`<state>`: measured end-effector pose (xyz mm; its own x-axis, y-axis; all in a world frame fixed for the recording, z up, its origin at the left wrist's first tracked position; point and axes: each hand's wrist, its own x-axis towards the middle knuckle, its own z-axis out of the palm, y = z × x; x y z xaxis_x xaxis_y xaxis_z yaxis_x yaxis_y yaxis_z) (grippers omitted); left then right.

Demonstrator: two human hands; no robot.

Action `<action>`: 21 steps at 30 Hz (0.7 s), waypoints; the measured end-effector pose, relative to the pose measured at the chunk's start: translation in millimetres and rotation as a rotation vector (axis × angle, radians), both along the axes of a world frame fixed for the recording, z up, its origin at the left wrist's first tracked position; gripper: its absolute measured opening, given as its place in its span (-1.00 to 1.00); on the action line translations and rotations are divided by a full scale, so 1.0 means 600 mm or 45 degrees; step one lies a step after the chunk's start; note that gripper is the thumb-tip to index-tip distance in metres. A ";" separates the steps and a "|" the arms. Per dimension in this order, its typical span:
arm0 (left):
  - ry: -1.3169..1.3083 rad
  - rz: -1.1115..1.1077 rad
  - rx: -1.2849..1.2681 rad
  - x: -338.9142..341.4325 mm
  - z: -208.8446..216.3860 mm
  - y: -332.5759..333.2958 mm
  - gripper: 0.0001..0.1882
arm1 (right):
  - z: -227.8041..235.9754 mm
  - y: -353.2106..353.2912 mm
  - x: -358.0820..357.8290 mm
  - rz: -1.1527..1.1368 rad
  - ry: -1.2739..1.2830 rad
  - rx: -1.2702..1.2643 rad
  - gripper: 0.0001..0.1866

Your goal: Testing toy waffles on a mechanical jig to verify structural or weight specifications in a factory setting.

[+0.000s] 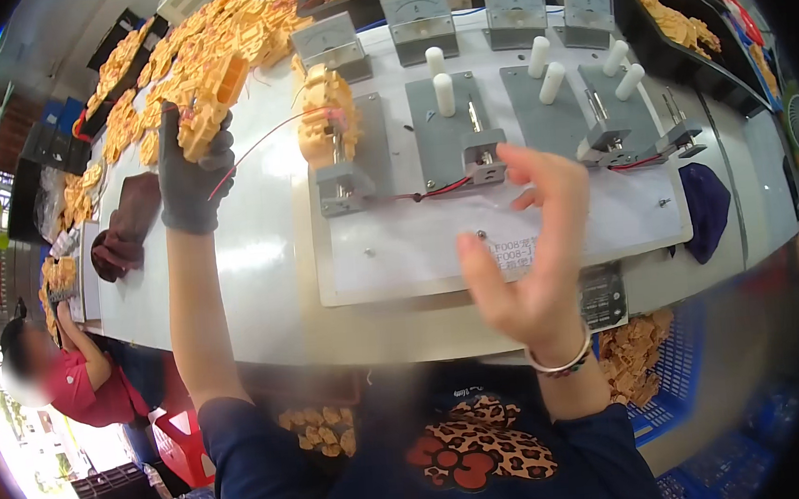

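Observation:
My left hand (189, 177), in a dark grey glove, grips an orange-yellow plastic housing (215, 104) above the left of the table, beside a heap of similar parts. My bare right hand (540, 248) hovers over the front of a white test board (400, 259); its thumb and forefinger are spread, with nothing between them. Another orange plastic housing (325, 115) sits on the leftmost grey fixture, against a metal clamp (343, 184). A thin red wire (265, 146) runs from it toward my left hand. Just beyond my right fingertips is a second clamp (483, 154).
Several analog meters (417, 23) line the back of the board. White pegs (445, 94) stand on the grey plates. Loose orange parts (241, 23) cover the back left. A dark cloth (130, 224) lies left, a purple one (706, 211) right. A person in red (87, 387) works at far left.

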<state>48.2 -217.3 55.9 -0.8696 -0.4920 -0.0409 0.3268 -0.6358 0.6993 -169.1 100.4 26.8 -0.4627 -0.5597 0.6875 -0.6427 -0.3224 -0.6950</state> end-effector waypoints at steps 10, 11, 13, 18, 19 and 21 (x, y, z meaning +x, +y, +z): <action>-0.197 0.200 -0.900 -0.078 0.061 0.107 -0.55 | -0.015 -0.007 -0.023 0.187 -0.095 0.102 -0.46; -0.460 0.522 -1.200 -0.095 0.069 0.117 -0.56 | -0.017 -0.004 -0.025 0.268 -0.135 0.112 -0.47; -0.497 0.511 -1.512 -0.134 0.081 0.141 -0.59 | -0.020 0.001 -0.029 0.339 -0.167 0.128 -0.49; -0.650 0.322 -1.825 -0.252 0.103 0.174 -0.64 | -0.021 0.002 -0.030 0.333 -0.104 0.100 -0.52; -0.774 0.149 -1.881 -0.266 0.111 0.177 -0.60 | -0.020 0.002 -0.030 0.330 -0.094 0.089 -0.52; -0.879 0.108 -1.925 -0.281 0.114 0.190 -0.60 | -0.018 0.002 -0.030 0.357 -0.135 0.107 -0.51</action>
